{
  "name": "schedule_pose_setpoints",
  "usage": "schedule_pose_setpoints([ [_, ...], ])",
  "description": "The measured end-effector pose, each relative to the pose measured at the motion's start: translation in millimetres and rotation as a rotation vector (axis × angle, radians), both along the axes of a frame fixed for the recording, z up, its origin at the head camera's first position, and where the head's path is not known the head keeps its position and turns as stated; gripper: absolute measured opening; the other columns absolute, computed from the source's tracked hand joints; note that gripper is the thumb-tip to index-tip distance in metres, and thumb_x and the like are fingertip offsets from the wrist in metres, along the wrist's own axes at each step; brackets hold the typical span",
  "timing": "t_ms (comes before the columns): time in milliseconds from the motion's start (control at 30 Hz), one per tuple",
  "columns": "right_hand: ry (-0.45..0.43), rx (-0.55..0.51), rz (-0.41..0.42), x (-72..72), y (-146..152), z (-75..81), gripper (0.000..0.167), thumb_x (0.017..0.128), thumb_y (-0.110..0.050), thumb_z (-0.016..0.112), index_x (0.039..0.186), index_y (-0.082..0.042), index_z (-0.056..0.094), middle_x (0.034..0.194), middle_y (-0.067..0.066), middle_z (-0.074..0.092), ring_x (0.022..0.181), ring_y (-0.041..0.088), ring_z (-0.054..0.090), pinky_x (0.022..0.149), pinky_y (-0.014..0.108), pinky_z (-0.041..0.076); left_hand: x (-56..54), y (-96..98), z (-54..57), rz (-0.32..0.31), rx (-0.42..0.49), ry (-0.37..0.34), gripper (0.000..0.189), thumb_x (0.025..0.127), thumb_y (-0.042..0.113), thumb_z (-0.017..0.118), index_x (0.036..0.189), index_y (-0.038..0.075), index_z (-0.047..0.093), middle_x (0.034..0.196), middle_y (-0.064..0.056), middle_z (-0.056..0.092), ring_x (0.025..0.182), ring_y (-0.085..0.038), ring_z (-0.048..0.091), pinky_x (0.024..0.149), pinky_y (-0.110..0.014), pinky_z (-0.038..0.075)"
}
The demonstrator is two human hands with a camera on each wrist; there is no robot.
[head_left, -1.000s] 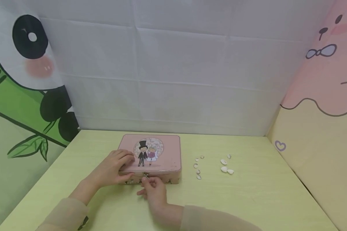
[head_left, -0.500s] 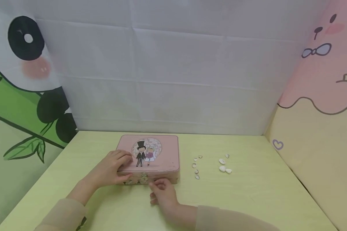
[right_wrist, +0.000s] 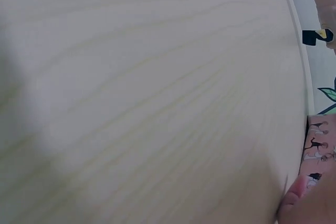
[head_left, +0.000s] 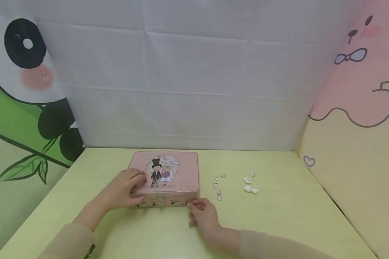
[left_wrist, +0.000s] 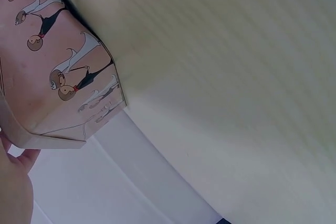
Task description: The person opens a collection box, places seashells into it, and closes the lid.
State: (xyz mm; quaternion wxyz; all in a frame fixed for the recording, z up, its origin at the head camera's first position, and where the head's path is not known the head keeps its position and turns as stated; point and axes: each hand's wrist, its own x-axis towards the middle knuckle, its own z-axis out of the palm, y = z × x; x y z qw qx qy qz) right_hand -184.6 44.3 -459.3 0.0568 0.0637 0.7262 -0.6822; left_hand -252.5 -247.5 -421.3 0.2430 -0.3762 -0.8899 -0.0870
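Observation:
A pink tin box [head_left: 181,172] with a bride and groom on its closed lid stands on the table, its metal latch [head_left: 160,199] at the front. My left hand [head_left: 124,189] rests on the lid's left front corner, fingers over the top and thumb along the front wall. The left wrist view shows the tin's side wall [left_wrist: 47,66] with small printed couples. My right hand [head_left: 205,216] is at the tin's right front corner, fingers loosely curled, thumb tip right by the lower edge, and nothing shows between the fingers.
Right of the tin, several small shells [head_left: 215,185] lie in a loose curve. Farther right is a group of larger white shells [head_left: 247,188]. The pale yellow table [head_left: 278,223] ends at a white cloth backdrop [head_left: 194,108], with printed panels at both sides.
My right hand has moved from the latch rightward along the tin's front to its right corner, uncovering the latch. My left hand stays on the lid. The head view has shifted slightly.

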Motion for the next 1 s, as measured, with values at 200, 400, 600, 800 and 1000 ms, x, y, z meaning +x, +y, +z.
schedule_pose_setpoints([
  [200, 0.04, 0.06, -0.028, -6.6, 16.8, -0.6, 0.03, 0.086, -0.017, 0.068, 0.105, 0.001, 0.052, 0.093, 0.008, 0.057, 0.066, 0.014, 0.059, 0.055, 0.028, 0.055, -0.9, 0.1, -0.6, 0.002, -0.007, 0.009, 0.05, 0.066, 0.041, 0.08, 0.104, 0.014, 0.063, 0.107, 0.001, 0.062, 0.105, -0.021, 0.055, 0.089, -0.045, 0.045],
  [400, 0.164, 0.143, -0.007, -19.0, 32.8, 1.2, 0.043, 0.083, -0.02, 0.072, 0.113, 0.003, 0.052, 0.105, 0.013, 0.06, 0.083, 0.016, 0.058, 0.06, 0.023, 0.051, -1.0, 0.1, -0.6, -0.006, 0.0, 0.014, 0.049, 0.065, 0.04, 0.081, 0.103, 0.015, 0.063, 0.106, 0.002, 0.062, 0.104, -0.021, 0.056, 0.088, -0.044, 0.046],
  [600, 0.262, 0.201, 0.126, -34.4, 45.0, -3.4, 0.06, 0.081, -0.019, 0.074, 0.13, 0.001, 0.047, 0.127, 0.019, 0.053, 0.117, 0.035, 0.051, 0.088, 0.035, 0.05, -1.8, 0.5, -1.7, -0.005, -0.011, 0.013, 0.048, 0.065, 0.041, 0.08, 0.101, 0.015, 0.062, 0.107, 0.002, 0.062, 0.105, -0.021, 0.056, 0.089, -0.044, 0.046],
  [800, 0.27, 0.139, 0.275, -40.9, 42.9, -9.8, 0.079, 0.081, -0.021, 0.075, 0.144, -0.001, 0.031, 0.149, 0.019, 0.033, 0.136, 0.039, 0.032, 0.104, 0.049, 0.037, -0.1, 1.1, -1.1, -0.024, -0.037, 0.034, 0.048, 0.066, 0.042, 0.079, 0.102, 0.015, 0.062, 0.107, 0.002, 0.062, 0.104, -0.021, 0.057, 0.086, -0.043, 0.048],
  [1000, 0.229, 0.013, 0.284, -44.4, 35.4, -10.9, 0.078, 0.084, -0.023, 0.072, 0.146, -0.006, 0.027, 0.154, 0.014, 0.026, 0.14, 0.033, 0.027, 0.107, 0.04, 0.034, -1.9, 0.6, 1.5, -0.045, -0.071, 0.076, 0.045, 0.069, 0.042, 0.077, 0.101, 0.014, 0.062, 0.106, 0.0, 0.063, 0.103, -0.021, 0.057, 0.086, -0.043, 0.049],
])
